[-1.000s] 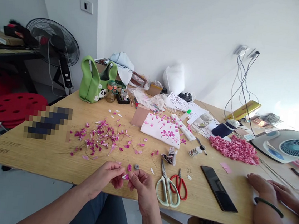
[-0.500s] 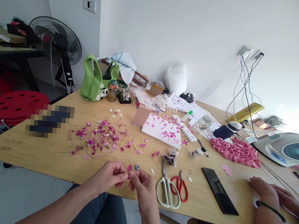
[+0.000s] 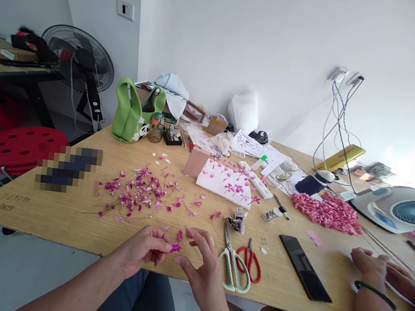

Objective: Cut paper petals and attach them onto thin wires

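Observation:
My left hand (image 3: 142, 250) is closed on a small magenta petal flower (image 3: 176, 247), which sticks out past the fingertips. My right hand (image 3: 200, 267) has come away from it and hovers with fingers apart, holding nothing. A single loose magenta petal (image 3: 180, 235) lies just above the two hands. Further up the wooden table (image 3: 37, 206) is a scatter of magenta petals and thin stems (image 3: 139, 192). White-handled scissors (image 3: 233, 273) and red-handled scissors (image 3: 249, 265) lie to the right of my right hand.
A white board with pink blossoms (image 3: 224, 185) and a heap of pink petals (image 3: 326, 213) sit further back. A black phone (image 3: 305, 269) lies flat on the right. A co-worker's hands (image 3: 369, 266) rest at the right edge of the table.
My right hand has let go of the flower and opened, moving slightly right. The flower now stays in my left hand. The view has shifted a little.

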{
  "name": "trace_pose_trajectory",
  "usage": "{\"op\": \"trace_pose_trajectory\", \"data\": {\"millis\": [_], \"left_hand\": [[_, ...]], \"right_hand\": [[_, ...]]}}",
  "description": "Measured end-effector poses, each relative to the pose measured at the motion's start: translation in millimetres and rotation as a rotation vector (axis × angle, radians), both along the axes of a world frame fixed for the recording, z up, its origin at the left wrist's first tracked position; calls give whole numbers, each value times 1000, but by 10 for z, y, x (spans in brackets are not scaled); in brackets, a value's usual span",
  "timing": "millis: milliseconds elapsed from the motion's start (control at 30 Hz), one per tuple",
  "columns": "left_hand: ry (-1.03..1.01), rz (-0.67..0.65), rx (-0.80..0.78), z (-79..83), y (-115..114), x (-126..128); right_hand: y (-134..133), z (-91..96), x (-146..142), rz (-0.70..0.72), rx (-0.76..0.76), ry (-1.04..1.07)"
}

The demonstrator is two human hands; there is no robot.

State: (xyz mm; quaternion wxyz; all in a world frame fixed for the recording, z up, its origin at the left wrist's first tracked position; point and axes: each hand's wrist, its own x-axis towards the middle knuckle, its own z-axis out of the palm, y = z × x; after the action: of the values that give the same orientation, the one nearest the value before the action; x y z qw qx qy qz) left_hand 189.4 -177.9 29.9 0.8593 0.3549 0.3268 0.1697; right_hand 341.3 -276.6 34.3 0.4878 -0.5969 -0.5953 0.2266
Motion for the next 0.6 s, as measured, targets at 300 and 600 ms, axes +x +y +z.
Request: {"op": "trace_pose_trajectory", "data": {"millis": [300,600], "left_hand": [[-39,-130,-344,18,-47,-41],[-22,-178,-253,-45,-82,-77]], "right_hand": [[-39,203,-18,185,243,-580],[49,268,-42,103,-49,-359]]}}
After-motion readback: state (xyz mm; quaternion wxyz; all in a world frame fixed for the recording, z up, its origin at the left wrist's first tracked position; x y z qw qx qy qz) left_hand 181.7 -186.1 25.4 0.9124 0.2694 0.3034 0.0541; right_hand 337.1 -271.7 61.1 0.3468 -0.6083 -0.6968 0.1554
